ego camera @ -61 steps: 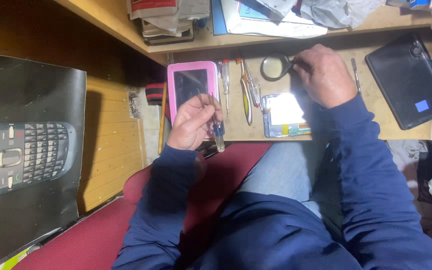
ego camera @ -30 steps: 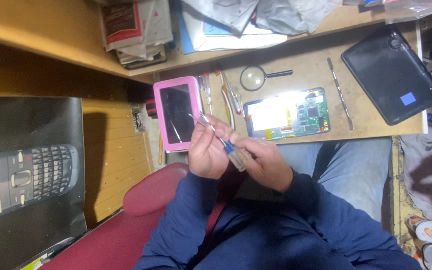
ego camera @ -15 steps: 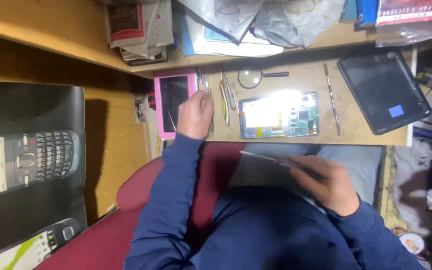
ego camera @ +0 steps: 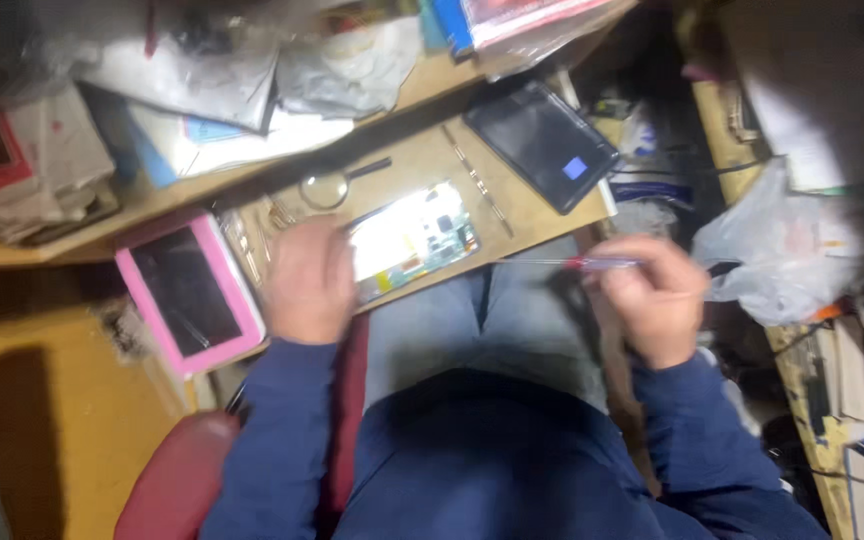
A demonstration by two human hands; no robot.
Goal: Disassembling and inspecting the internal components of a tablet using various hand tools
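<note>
My right hand (ego camera: 655, 300) has lifted off my lap, grasping a thin red-tipped tool (ego camera: 574, 263), while my left hand (ego camera: 309, 280), released flat, now rests beside the opened device (ego camera: 414, 236) on the worktop (ego camera: 512, 205)

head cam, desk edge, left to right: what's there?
pink-cased tablet → left hand → opened device with bare circuit board → thin screwdriver held in right hand → white plastic bag
</note>
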